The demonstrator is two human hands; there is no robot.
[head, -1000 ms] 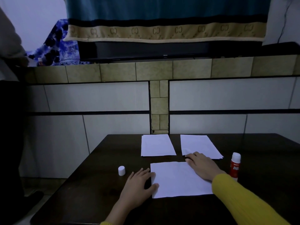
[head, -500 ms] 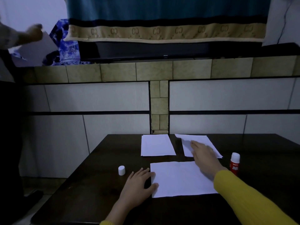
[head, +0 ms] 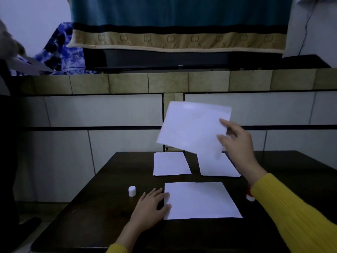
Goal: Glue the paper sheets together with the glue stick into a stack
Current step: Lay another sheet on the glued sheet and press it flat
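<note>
My right hand [head: 237, 143] pinches a white paper sheet [head: 193, 127] by its right edge and holds it in the air above the back of the dark table [head: 91, 207]. A larger white sheet [head: 200, 199] lies flat at the table's front. My left hand [head: 149, 207] rests flat beside its left edge, thumb touching the paper. Two more paper piles lie behind: one at the back middle [head: 170, 164], one at the back right [head: 217, 168]. The red glue stick [head: 249, 195] stands mostly hidden behind my right sleeve. Its white cap [head: 132, 191] stands left of my left hand.
A tiled low wall [head: 127, 110] rises just behind the table. Above it are a dark screen and a teal cloth with a gold border [head: 175, 39]. Another person's hand holds paper [head: 27, 63] at the far left edge.
My right hand has picked a sheet off the back right pile and raised it into the air. My left hand has stayed beside the front sheet.
</note>
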